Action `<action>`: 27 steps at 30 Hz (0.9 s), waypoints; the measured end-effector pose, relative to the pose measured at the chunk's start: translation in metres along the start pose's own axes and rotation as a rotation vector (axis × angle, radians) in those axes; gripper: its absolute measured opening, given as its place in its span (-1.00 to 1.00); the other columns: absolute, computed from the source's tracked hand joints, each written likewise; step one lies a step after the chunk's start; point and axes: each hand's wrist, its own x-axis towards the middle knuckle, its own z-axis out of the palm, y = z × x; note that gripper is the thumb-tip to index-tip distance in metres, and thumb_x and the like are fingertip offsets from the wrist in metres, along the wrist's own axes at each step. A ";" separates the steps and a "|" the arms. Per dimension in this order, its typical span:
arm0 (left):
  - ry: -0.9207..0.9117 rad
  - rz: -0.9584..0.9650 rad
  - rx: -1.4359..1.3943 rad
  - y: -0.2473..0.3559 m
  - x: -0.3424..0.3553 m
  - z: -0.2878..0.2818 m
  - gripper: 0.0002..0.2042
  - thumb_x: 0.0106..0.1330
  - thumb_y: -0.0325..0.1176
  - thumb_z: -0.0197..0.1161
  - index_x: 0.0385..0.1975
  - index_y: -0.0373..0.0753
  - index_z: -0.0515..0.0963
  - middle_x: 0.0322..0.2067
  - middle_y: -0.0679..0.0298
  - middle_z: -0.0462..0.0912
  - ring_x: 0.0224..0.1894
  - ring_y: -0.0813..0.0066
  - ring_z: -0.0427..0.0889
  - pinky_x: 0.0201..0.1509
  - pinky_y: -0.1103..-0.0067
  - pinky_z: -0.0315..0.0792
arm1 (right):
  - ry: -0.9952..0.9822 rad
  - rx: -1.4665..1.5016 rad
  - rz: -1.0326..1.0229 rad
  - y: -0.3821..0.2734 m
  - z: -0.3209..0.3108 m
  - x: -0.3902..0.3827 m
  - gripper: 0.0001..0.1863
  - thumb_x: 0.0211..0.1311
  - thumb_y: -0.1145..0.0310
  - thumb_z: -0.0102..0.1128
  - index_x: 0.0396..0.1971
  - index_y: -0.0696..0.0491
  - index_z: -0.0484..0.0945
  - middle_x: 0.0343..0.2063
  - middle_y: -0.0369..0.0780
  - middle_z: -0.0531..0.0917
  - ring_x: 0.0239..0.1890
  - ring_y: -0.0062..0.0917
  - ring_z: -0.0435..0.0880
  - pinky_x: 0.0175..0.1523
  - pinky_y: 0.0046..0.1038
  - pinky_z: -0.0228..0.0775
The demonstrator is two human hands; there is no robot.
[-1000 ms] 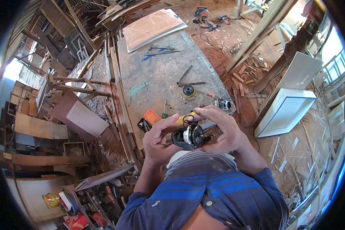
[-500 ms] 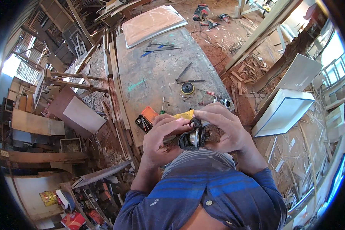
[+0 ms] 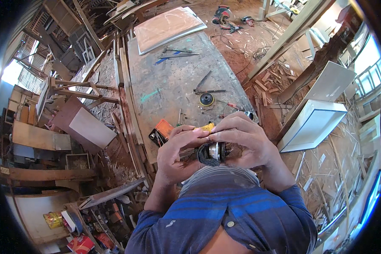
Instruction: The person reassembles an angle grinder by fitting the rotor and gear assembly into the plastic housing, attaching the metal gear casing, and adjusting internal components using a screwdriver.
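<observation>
Both hands hold a small black and silver round part (image 3: 212,153), perhaps a motor or tool head, close in front of my chest. My left hand (image 3: 175,154) grips its left side. My right hand (image 3: 243,139) wraps over its top and right side. A yellow piece (image 3: 206,127) shows between the fingertips of the two hands, above the round part. The part's underside is hidden by my fingers. All this is over the near end of a long dusty workbench (image 3: 173,89).
On the workbench lie an orange and black case (image 3: 161,130), a black disc (image 3: 206,99), long metal pliers (image 3: 205,84), a screwdriver (image 3: 230,105) and a pale board (image 3: 167,27) at the far end. A white cabinet frame (image 3: 313,125) and wood scraps lie to the right.
The hands have closed tighter around the round part and lifted it a little nearer; the yellow piece now sits pinched between the fingertips above it.
</observation>
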 end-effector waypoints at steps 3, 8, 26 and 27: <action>-0.014 -0.009 0.010 -0.001 0.001 -0.001 -0.27 0.15 -0.31 0.70 0.34 -0.28 0.53 0.03 0.08 0.86 0.15 0.24 0.82 0.45 0.14 0.36 | 0.020 -0.001 -0.018 0.002 0.000 0.002 -0.23 -0.17 0.41 0.66 0.22 -0.05 0.70 0.08 -0.21 0.71 0.11 -0.21 0.68 0.23 -0.18 0.53; -0.009 -0.106 -0.126 -0.004 -0.002 0.000 -0.24 0.15 -0.35 0.70 0.37 -0.32 0.50 0.14 0.01 0.80 0.20 0.17 0.79 0.46 0.16 0.43 | 0.042 -0.007 -0.034 0.004 0.000 0.004 -0.23 -0.15 0.42 0.65 0.24 -0.03 0.68 0.07 -0.22 0.72 0.09 -0.23 0.69 0.22 -0.19 0.50; 0.114 -0.362 -0.810 -0.049 -0.019 0.016 -0.06 -0.03 -0.49 0.80 0.42 -0.32 0.40 0.22 0.05 0.70 0.25 0.30 0.72 0.32 0.39 0.61 | 0.124 -0.155 0.009 -0.009 0.002 0.017 -0.22 -0.11 0.16 0.68 0.23 -0.04 0.66 -0.05 -0.23 0.68 -0.03 -0.23 0.63 0.15 -0.14 0.39; 0.143 -0.428 -0.845 -0.052 -0.020 0.018 -0.05 -0.05 -0.49 0.80 0.43 -0.31 0.39 0.22 0.06 0.70 0.24 0.29 0.73 0.32 0.38 0.62 | 0.123 -0.172 0.018 -0.009 0.002 0.017 -0.22 -0.11 0.14 0.69 0.23 -0.05 0.65 -0.04 -0.24 0.67 -0.01 -0.22 0.61 0.17 -0.12 0.38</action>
